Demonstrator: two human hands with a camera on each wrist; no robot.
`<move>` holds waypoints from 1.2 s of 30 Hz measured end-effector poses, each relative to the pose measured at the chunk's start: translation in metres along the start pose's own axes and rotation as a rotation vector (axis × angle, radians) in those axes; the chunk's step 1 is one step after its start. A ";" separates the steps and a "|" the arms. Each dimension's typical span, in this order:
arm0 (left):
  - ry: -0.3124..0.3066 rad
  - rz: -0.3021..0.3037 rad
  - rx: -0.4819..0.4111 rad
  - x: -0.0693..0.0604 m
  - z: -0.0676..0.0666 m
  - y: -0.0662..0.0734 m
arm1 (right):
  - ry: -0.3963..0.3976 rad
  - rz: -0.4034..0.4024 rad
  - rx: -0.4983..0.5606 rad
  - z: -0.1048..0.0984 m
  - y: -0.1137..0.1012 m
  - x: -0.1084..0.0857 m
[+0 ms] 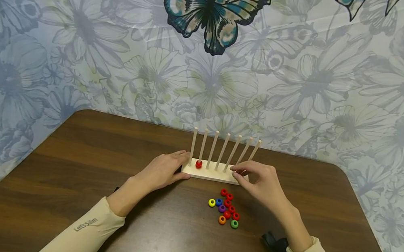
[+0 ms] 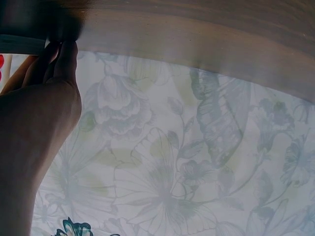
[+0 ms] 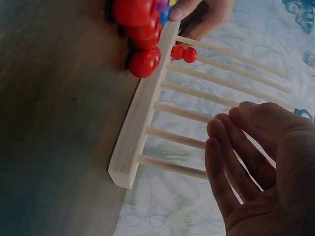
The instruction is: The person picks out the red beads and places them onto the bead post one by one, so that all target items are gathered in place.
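Note:
A pale wooden peg board [image 1: 212, 173] with a row of upright pegs stands on the table. Two small red beads [image 3: 184, 53] are stacked low on its second peg from the left. My left hand [image 1: 161, 171] grips the board's left end, thumb at the front and fingers behind; the left wrist view shows only the back of this hand [image 2: 47, 108]. By the pegs at the right end hovers my right hand [image 1: 263, 183], its fingers loosely bent. Nothing shows between those fingers [image 3: 215, 167] in the right wrist view.
In front of the board lie several loose red beads [image 1: 227, 215], with a yellow bead [image 1: 209, 204], a blue bead, a purple bead, an orange bead and a green bead [image 1: 234, 227]. The brown table [image 1: 74, 162] meets a flower-patterned wall cloth [image 1: 119, 73]. A black device [image 1: 274, 243] sits at the right wrist.

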State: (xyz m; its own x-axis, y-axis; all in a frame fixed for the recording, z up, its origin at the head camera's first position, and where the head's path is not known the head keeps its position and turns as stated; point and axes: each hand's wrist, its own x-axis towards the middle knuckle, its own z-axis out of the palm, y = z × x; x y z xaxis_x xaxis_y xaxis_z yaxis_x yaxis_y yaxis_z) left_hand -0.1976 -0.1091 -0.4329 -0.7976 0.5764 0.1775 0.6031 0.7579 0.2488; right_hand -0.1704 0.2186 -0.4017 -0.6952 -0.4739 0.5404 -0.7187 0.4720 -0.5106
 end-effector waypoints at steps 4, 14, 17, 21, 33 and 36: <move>0.001 0.001 -0.002 0.000 0.000 0.000 | -0.059 0.045 0.024 0.005 0.004 -0.003; -0.002 -0.002 -0.002 0.000 0.000 -0.001 | -0.230 0.145 0.026 0.019 0.006 -0.006; -0.001 0.000 0.001 0.000 0.000 0.000 | -0.248 0.149 0.017 0.022 0.006 -0.008; -0.002 -0.003 0.002 0.000 0.000 0.000 | -0.286 0.151 0.005 0.025 0.006 -0.009; -0.015 -0.016 0.001 0.001 0.000 0.000 | -0.325 0.098 -0.099 0.028 0.006 -0.010; -0.016 -0.014 0.002 0.000 0.000 0.000 | -0.329 0.105 -0.131 0.027 0.005 -0.010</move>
State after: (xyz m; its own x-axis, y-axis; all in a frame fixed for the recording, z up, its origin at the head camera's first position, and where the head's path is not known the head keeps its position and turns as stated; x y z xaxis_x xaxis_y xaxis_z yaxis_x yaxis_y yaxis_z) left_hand -0.1981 -0.1089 -0.4332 -0.8059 0.5703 0.1587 0.5917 0.7668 0.2490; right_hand -0.1678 0.2051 -0.4277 -0.7476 -0.6215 0.2342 -0.6499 0.6122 -0.4503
